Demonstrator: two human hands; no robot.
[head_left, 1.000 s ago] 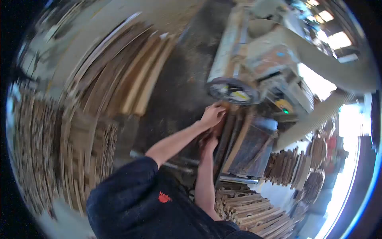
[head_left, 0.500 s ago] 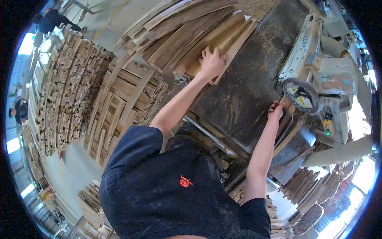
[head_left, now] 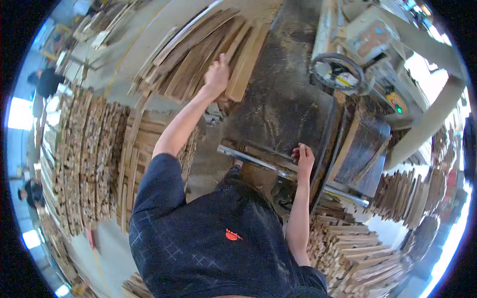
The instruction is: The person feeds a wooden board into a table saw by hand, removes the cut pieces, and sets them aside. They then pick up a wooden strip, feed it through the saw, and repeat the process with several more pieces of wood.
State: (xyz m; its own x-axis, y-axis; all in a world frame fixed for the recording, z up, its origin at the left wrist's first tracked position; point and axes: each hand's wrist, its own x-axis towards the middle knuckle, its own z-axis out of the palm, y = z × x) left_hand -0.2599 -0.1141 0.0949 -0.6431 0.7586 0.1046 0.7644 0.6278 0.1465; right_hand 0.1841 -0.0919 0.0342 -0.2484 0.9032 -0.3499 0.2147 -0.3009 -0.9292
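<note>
My left hand [head_left: 217, 75] is at the near ends of the wooden boards [head_left: 196, 67] piled to the left of the saw table. Its fingers are bent around a narrow board [head_left: 237, 40], with the index finger stretched along it; the palm side is hidden. Beside it, a wider pale board [head_left: 248, 64] lies along the table's left edge. My right hand [head_left: 304, 156] hovers over the front part of the dark machine table [head_left: 283, 107], fingers loosely curled and apart, with nothing visible in them.
A machine with a handwheel [head_left: 338, 72] and a green-lit control box [head_left: 396, 103] stands at the right, by a thick hose [head_left: 427, 124]. Metal rail [head_left: 253, 161] edges the table front. Stacked timber [head_left: 89, 164] stands left; more wood [head_left: 357, 258] lies right. Two people are far left.
My right hand has drawn back from beside the handwheel toward the table's front. My left hand has shifted from the pale board onto a narrower one. The view has turned.
</note>
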